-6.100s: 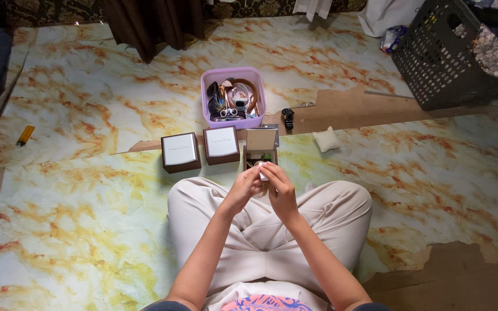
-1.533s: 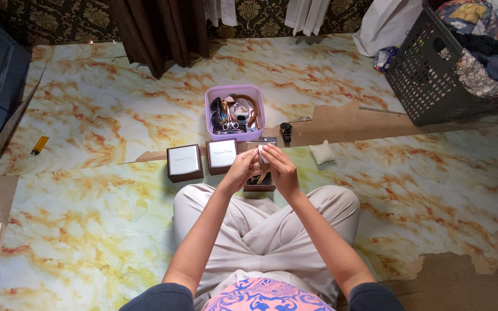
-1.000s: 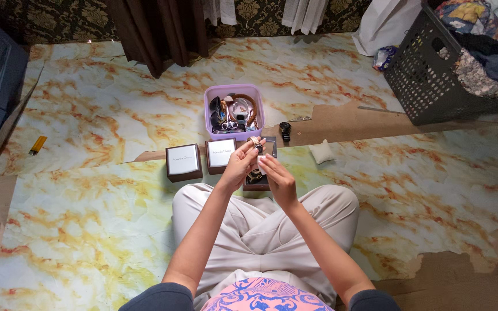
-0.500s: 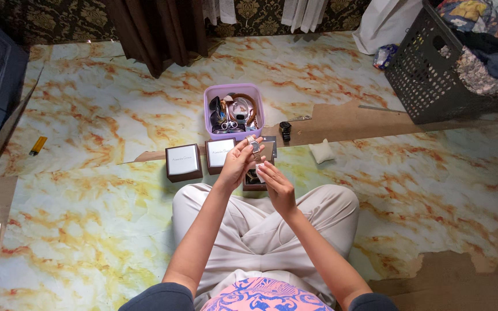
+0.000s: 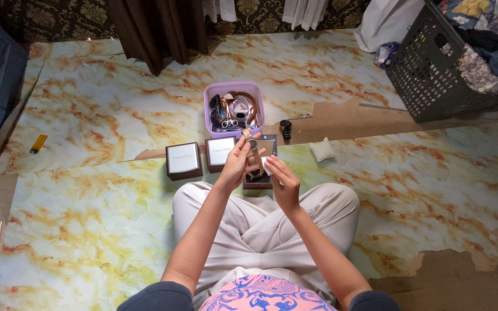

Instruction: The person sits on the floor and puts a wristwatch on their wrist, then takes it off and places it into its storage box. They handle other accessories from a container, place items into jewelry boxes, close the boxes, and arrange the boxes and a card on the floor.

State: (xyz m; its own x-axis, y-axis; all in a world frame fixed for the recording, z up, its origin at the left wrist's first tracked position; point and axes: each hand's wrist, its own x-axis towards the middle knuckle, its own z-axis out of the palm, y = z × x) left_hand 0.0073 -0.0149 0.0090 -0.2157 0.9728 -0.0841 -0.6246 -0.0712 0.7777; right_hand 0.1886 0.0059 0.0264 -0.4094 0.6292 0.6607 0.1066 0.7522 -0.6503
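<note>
**Watch lifted clear, right hand drawn back**

Nearest the camera, the person sits cross-legged on the marble-patterned floor covering (image 5: pixel 87 242), forearms reaching out over pale trousers. The right hand (image 5: pixel 283 183) has dropped a little lower and nearer the body than it was a second ago, its fingers loosely curled around what looks like a small white scrap, though at this size that is hard to confirm. The left hand (image 5: pixel 238 162) has stayed raised and pinches the gold-toned metal wristwatch (image 5: pixel 252 151) by its band, the watch hanging upright just in front of the fingers. So the two hands, which met on the watch a moment earlier, have parted, and the watch now hangs from the left hand alone.

Directly beneath the hands lies the open dark watch box (image 5: pixel 260 178), partly hidden. To its left stand two closed square brown boxes with white lids (image 5: pixel 183 160) side by side. Just beyond them sits the lilac plastic tub (image 5: pixel 210 95) filled with straps and small tools, with a black wristwatch (image 5: pixel 285 128) on the floor beside it and a small white cushion (image 5: pixel 321 150) further right. Far right, a dark slatted laundry basket (image 5: pixel 427 69) holds clothes.
</note>
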